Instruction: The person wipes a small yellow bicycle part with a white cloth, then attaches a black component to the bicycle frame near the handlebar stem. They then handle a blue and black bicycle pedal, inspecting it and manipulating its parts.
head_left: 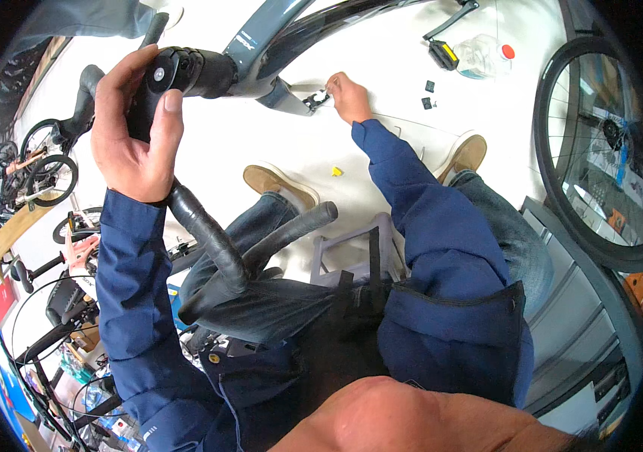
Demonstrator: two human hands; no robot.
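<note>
A dark bicycle frame [255,47] lies across the top of the view. My left hand [137,139] is wrapped round its black handlebar stem [186,73], thumb and fingers on either side of the round cap. Below that hand, the taped drop handlebar [208,237] curves toward my lap. At the lower fork end [282,98], my right hand [345,96] has its fingertips pinched together beside a small black metal part [315,99]. Whatever is between those fingertips is too small to make out.
Two small black square pieces [428,95] and a yellow piece [337,172] lie on the white floor. Beyond are a pedal [443,55] and a clear plastic container with a red cap [508,52]. A wheel [549,158] stands at right; several bicycles [50,177] are at left.
</note>
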